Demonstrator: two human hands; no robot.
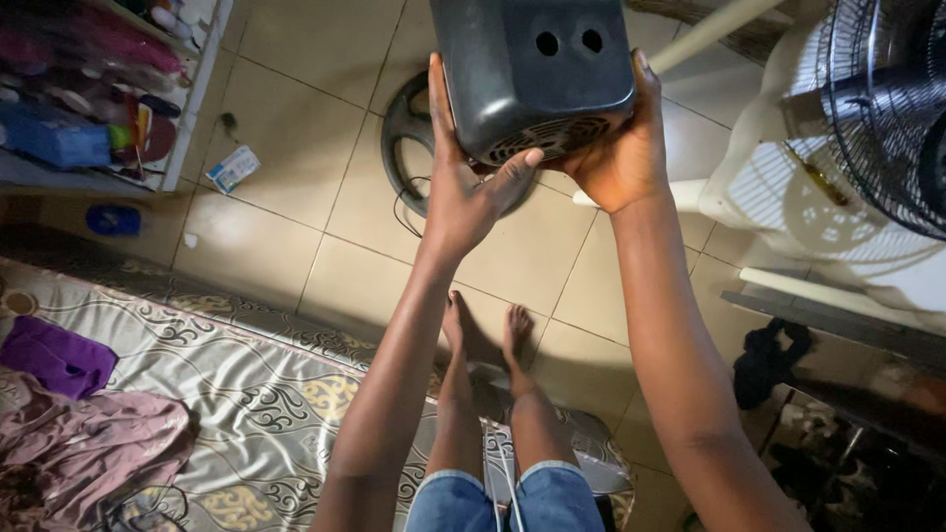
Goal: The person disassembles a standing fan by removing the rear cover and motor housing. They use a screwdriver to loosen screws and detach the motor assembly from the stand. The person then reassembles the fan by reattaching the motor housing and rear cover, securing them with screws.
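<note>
In the head view, both hands grip a dark grey plastic fan motor housing (532,74), raised above the tiled floor (296,148). The left hand (468,187) clasps its left side, thumb across the vented underside; the right hand (621,148) cups its right side. A round fan base (404,148) lies on the floor below, and a fan grille (887,108) stands at right.

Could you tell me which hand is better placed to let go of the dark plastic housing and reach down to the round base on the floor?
Probably the left hand: it grips the dark housing on the side directly above the round base, while the right hand cups the housing's far side.
</note>
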